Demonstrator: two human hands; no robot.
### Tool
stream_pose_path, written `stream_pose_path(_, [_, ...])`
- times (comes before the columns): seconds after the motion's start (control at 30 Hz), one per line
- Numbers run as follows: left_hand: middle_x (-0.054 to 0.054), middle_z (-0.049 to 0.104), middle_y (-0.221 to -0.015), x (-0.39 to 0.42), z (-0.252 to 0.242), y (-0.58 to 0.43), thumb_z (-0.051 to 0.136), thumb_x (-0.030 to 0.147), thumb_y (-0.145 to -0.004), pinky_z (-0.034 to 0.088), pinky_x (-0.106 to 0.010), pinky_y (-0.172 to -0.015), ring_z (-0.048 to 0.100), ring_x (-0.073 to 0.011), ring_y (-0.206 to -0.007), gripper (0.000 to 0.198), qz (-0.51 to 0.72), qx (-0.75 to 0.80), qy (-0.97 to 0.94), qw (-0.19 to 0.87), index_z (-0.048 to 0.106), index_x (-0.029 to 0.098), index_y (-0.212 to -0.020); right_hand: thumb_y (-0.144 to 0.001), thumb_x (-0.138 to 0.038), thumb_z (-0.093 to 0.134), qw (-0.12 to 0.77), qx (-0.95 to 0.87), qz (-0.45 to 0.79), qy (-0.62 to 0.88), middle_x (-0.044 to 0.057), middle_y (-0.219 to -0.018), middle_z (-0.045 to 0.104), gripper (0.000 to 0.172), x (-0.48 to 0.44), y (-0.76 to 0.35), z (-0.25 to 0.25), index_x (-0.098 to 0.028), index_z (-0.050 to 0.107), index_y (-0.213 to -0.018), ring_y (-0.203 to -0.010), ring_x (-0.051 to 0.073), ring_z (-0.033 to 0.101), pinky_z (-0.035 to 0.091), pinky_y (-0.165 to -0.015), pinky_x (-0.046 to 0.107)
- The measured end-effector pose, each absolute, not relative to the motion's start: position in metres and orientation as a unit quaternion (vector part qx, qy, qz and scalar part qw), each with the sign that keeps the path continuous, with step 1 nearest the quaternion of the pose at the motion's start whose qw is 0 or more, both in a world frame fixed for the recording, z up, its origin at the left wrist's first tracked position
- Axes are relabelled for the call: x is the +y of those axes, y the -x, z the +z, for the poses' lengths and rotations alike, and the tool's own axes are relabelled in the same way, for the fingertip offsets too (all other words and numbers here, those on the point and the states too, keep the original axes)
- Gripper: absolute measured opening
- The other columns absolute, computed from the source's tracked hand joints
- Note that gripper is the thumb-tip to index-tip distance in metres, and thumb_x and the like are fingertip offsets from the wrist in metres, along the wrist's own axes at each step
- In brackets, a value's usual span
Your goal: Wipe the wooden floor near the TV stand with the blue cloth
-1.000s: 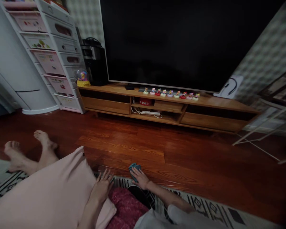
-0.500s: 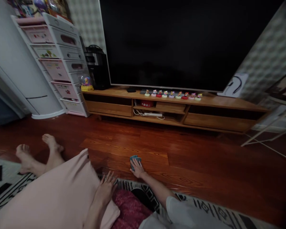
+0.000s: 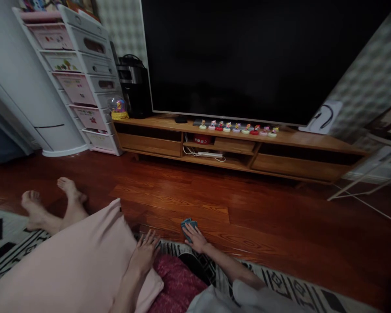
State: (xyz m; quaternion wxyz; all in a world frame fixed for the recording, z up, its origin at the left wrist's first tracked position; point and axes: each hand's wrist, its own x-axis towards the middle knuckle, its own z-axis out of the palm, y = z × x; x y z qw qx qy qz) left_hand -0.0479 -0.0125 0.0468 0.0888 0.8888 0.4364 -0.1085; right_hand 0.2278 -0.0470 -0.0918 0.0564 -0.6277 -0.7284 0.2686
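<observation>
Fingers (image 3: 193,233) of your right hand (image 3: 198,241) lie stretched out and slightly apart on top of a small teal object (image 3: 186,224), pressing it flat against the wooden floor (image 3: 267,217) rather than closing round it. It sits just past the edge of the black-and-white patterned rug (image 3: 280,282), with its far end showing beyond your fingertips. Just to the left, your left hand (image 3: 145,257) rests with its fingers spread wide on the near corner of a big pink pillow (image 3: 68,265), and a dark red cloth (image 3: 177,287) lies between your two arms. Further left of the pillow, a pair of bare feet (image 3: 48,204) rests on the floor. The boards are glossy red-brown and run well ahead of your fingers to a low wooden TV stand (image 3: 296,145) under a large dark screen (image 3: 247,61). A row of small figurines (image 3: 237,127) stands on its top. To the far left of the stand are a black appliance (image 3: 135,93), a toy globe (image 3: 119,108) and a white tower of drawers (image 3: 84,82).
</observation>
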Motion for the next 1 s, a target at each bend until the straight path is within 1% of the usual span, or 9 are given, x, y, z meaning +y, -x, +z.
stream_pose_path(0.17, [-0.008, 0.037, -0.153, -0.011, 0.043, 0.049, 0.039, 0.029, -0.097, 0.023, -0.047, -0.118, 0.025, -0.0235, -0.145, 0.046, -0.105, 0.439, -0.888, 0.084, 0.049, 0.022, -0.142, -0.097, -0.042, 0.036, 0.050, -0.680, 0.275, 0.678, 0.004, -0.163, 0.007, 0.064, 0.019, -0.211, -0.075, -0.025, 0.016, -0.155, -0.149, 0.020, 0.006, 0.008, -0.119, 0.047])
stream_pose_path(0.27, [-0.008, 0.037, -0.153, -0.010, 0.042, 0.048, 0.040, 0.028, -0.097, 0.023, -0.047, -0.118, 0.024, -0.0238, -0.145, 0.046, -0.108, 0.443, -0.886, 0.086, 0.049, 0.022, -0.142, -0.096, -0.043, 0.036, 0.051, -0.681, 0.277, 0.676, 0.004, -0.162, 0.007, 0.064, 0.029, -0.204, -0.074, -0.026, 0.017, -0.155, -0.149, 0.021, 0.006, 0.009, -0.119, 0.049])
stream_pose_path(0.37, [-0.008, 0.036, -0.154, -0.010, 0.042, 0.047, 0.039, 0.028, -0.097, 0.023, -0.047, -0.118, 0.024, -0.0241, -0.145, 0.046, -0.113, 0.442, -0.886, 0.083, 0.048, 0.022, -0.142, -0.094, -0.043, 0.040, 0.047, -0.713, 0.278, 0.642, 0.004, -0.162, 0.010, 0.066, 0.005, -0.207, -0.082, -0.025, 0.020, -0.155, -0.149, 0.020, 0.006, 0.008, -0.119, 0.047])
stream_pose_path(0.47, [-0.009, 0.036, -0.154, -0.010, 0.041, 0.047, 0.038, 0.028, -0.097, 0.023, -0.047, -0.118, 0.025, -0.0242, -0.145, 0.047, -0.107, 0.440, -0.888, 0.083, 0.049, 0.021, -0.142, -0.093, -0.043, 0.043, 0.045, -0.751, 0.281, 0.596, 0.004, -0.162, 0.010, 0.068, -0.036, -0.216, -0.094, -0.024, 0.020, -0.155, -0.149, 0.021, 0.006, 0.008, -0.120, 0.046])
stream_pose_path(0.57, [-0.010, 0.037, -0.153, -0.011, 0.040, 0.049, 0.038, 0.029, -0.096, 0.024, -0.047, -0.118, 0.026, -0.0237, -0.145, 0.047, -0.095, 0.438, -0.890, 0.089, 0.049, 0.020, -0.141, -0.093, -0.041, 0.043, 0.045, -0.757, 0.286, 0.586, 0.003, -0.162, 0.010, 0.068, -0.069, -0.225, -0.102, -0.027, 0.019, -0.155, -0.149, 0.022, 0.007, 0.009, -0.120, 0.048])
stream_pose_path(0.73, [-0.010, 0.037, -0.154, -0.012, 0.043, 0.049, 0.037, 0.027, -0.097, 0.021, -0.047, -0.118, 0.024, -0.0239, -0.145, 0.047, -0.099, 0.436, -0.889, 0.099, 0.049, 0.019, -0.141, -0.095, -0.043, 0.042, 0.059, -0.749, 0.281, 0.598, 0.001, -0.162, 0.012, 0.065, -0.059, -0.227, -0.095, -0.031, 0.019, -0.154, -0.149, 0.021, 0.010, 0.011, -0.119, 0.047])
stream_pose_path(0.87, [-0.009, 0.032, -0.157, -0.016, 0.072, 0.038, 0.037, 0.023, -0.095, 0.020, -0.050, -0.119, 0.022, -0.0233, -0.146, 0.051, -0.115, 0.440, -0.877, 0.155, 0.042, 0.021, -0.146, -0.096, -0.041, 0.038, 0.048, -0.712, 0.270, 0.646, 0.002, -0.162, 0.011, 0.063, -0.009, -0.219, -0.076, -0.029, 0.019, -0.155, -0.149, 0.020, 0.009, 0.010, -0.119, 0.045])
stream_pose_path(0.93, [-0.007, 0.031, -0.157, -0.022, 0.104, 0.031, 0.037, 0.025, -0.096, 0.020, -0.049, -0.119, 0.022, -0.0211, -0.146, 0.051, -0.091, 0.411, -0.886, 0.195, 0.038, 0.023, -0.148, -0.098, -0.042, 0.035, 0.039, -0.697, 0.267, 0.664, 0.004, -0.162, 0.012, 0.062, 0.011, -0.213, -0.071, -0.027, 0.017, -0.155, -0.149, 0.020, 0.009, 0.010, -0.119, 0.046])
stream_pose_path(1.0, [-0.004, 0.030, -0.158, -0.031, 0.143, 0.028, 0.034, 0.032, -0.099, 0.021, -0.046, -0.119, 0.023, -0.0186, -0.146, 0.050, -0.029, 0.348, -0.912, 0.215, 0.034, 0.027, -0.149, -0.099, -0.045, 0.033, 0.035, -0.695, 0.266, 0.667, 0.006, -0.162, 0.012, 0.061, 0.021, -0.208, -0.071, -0.026, 0.017, -0.155, -0.149, 0.022, 0.009, 0.012, -0.119, 0.048])
